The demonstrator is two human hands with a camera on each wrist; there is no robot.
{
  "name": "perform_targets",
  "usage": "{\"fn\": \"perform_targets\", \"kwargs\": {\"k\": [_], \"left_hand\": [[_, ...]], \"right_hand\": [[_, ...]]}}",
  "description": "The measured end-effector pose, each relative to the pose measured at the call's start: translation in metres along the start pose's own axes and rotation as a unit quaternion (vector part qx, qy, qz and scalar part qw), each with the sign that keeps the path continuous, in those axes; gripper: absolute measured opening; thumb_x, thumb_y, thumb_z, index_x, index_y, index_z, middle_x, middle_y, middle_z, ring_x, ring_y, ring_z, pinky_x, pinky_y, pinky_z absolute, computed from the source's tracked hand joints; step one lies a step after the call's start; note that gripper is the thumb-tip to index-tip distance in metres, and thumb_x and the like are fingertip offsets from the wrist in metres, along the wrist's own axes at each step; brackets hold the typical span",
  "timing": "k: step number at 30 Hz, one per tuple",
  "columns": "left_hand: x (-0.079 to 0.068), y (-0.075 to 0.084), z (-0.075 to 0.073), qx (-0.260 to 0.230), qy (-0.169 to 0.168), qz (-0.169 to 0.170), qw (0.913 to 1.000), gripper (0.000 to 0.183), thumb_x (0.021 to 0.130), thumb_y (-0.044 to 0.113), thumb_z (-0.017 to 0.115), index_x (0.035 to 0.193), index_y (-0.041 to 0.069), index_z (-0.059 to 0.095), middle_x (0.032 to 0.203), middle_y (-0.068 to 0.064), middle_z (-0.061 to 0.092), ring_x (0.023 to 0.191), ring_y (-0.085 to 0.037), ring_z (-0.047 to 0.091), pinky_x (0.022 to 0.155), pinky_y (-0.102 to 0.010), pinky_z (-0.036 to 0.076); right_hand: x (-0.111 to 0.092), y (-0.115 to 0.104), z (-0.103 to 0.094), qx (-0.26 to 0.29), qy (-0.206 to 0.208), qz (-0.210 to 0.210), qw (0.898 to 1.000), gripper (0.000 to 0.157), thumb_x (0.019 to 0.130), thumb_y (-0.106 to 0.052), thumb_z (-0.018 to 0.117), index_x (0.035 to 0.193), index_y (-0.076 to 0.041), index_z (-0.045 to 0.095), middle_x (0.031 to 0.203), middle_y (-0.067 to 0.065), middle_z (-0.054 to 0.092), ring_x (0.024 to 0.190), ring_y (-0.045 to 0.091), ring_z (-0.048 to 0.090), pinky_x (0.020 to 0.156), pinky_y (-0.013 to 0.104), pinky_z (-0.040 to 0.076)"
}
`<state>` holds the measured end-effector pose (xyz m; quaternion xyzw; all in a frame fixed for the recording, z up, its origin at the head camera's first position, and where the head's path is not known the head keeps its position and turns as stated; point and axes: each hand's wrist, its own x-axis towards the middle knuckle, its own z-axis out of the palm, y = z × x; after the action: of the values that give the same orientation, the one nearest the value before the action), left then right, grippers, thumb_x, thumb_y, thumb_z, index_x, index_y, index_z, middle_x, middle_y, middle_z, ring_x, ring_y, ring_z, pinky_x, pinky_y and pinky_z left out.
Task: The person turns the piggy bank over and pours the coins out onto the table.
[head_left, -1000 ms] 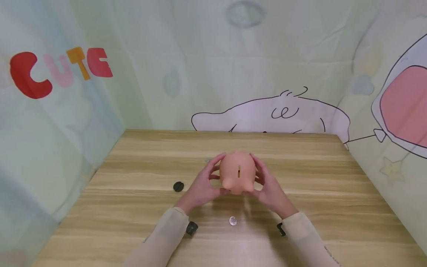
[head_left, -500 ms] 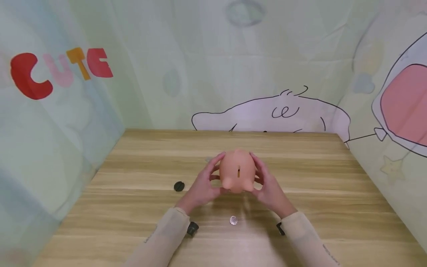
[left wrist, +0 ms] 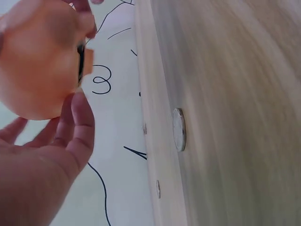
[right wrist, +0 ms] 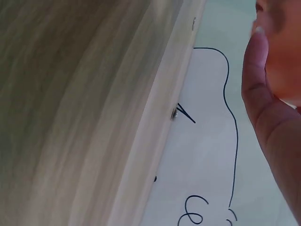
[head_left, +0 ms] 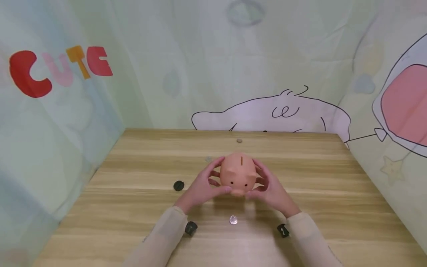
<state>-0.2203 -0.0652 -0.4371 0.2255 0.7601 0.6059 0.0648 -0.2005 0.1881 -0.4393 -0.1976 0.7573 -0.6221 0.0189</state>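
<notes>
A pink piggy bank is held up between both hands, its face and top slot showing in the head view. My left hand grips its left side, thumb by the snout, fingers curled round behind. On the other side my right hand grips it the same way. A dark opening shows on the piggy bank in the left wrist view. One silver coin lies on the table between the forearms. Beyond the piggy bank lie another coin and a faint coin-like disc.
A round black plug-like disc lies on the wooden table, left of the left hand. Black wrist devices show below the sleeves. Printed cloth walls stand round the table's back and sides.
The piggy bank has tilted so its eyes and snout face up toward the head view, its slot farther back. A coin now shows near the table's back edge where none was visible.
</notes>
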Motion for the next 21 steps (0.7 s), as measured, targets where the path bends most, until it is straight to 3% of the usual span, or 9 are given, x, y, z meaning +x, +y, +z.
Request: {"fn": "perform_targets", "kwargs": {"k": [7, 11, 13, 15, 18, 21], "left_hand": [[0.005, 0.004, 0.002, 0.018, 0.005, -0.059, 0.9981, 0.07, 0.092, 0.047, 0.068, 0.152, 0.023, 0.039, 0.129, -0.005, 0.053, 0.093, -0.024, 0.057, 0.076, -0.042, 0.054], [0.005, 0.004, 0.003, 0.036, 0.009, -0.071, 0.9968, 0.059, 0.101, 0.048, 0.053, 0.15, 0.016, 0.043, 0.114, -0.009, 0.056, 0.085, -0.031, 0.059, 0.073, -0.046, 0.054], [0.004, 0.004, 0.004, 0.045, 0.011, -0.078, 0.9958, 0.058, 0.101, 0.05, 0.051, 0.146, 0.013, 0.048, 0.106, -0.009, 0.059, 0.081, -0.035, 0.059, 0.071, -0.048, 0.054], [0.005, 0.005, 0.006, 0.051, 0.013, -0.087, 0.9948, 0.059, 0.1, 0.054, 0.05, 0.14, 0.011, 0.054, 0.1, -0.007, 0.062, 0.078, -0.036, 0.06, 0.068, -0.048, 0.053], [0.006, 0.007, 0.008, 0.055, 0.02, -0.104, 0.9928, 0.061, 0.097, 0.06, 0.049, 0.127, 0.008, 0.062, 0.094, -0.005, 0.065, 0.076, -0.034, 0.06, 0.066, -0.045, 0.053], [0.005, 0.007, 0.01, 0.055, 0.029, -0.122, 0.9906, 0.06, 0.096, 0.063, 0.049, 0.113, 0.008, 0.064, 0.089, -0.006, 0.064, 0.073, -0.032, 0.06, 0.063, -0.039, 0.051]], "right_hand": [[0.004, 0.0, 0.0, 0.041, 0.009, 0.065, 0.997, 0.074, 0.088, -0.006, 0.075, 0.15, -0.002, 0.035, 0.132, 0.027, 0.052, 0.096, 0.028, 0.065, 0.065, 0.038, 0.058], [0.006, -0.001, 0.003, 0.012, 0.033, 0.094, 0.995, 0.049, 0.099, -0.018, 0.063, 0.142, 0.001, 0.047, 0.106, 0.02, 0.063, 0.083, 0.024, 0.064, 0.06, 0.042, 0.058], [0.007, -0.002, 0.005, -0.002, 0.049, 0.108, 0.993, 0.039, 0.104, -0.028, 0.054, 0.128, 0.002, 0.057, 0.09, 0.015, 0.062, 0.075, 0.023, 0.061, 0.058, 0.041, 0.056], [0.008, -0.004, 0.008, -0.01, 0.069, 0.129, 0.989, 0.046, 0.105, -0.041, 0.047, 0.105, 0.002, 0.062, 0.077, 0.011, 0.06, 0.067, 0.021, 0.058, 0.054, 0.037, 0.054], [0.009, -0.007, 0.012, -0.012, 0.098, 0.155, 0.983, 0.062, 0.102, -0.057, 0.042, 0.076, -0.002, 0.058, 0.063, 0.009, 0.057, 0.056, 0.019, 0.054, 0.047, 0.03, 0.048], [0.011, -0.009, 0.016, -0.018, 0.112, 0.169, 0.979, 0.069, 0.099, -0.064, 0.042, 0.065, -0.005, 0.055, 0.057, 0.009, 0.056, 0.049, 0.018, 0.051, 0.044, 0.027, 0.045]]}}
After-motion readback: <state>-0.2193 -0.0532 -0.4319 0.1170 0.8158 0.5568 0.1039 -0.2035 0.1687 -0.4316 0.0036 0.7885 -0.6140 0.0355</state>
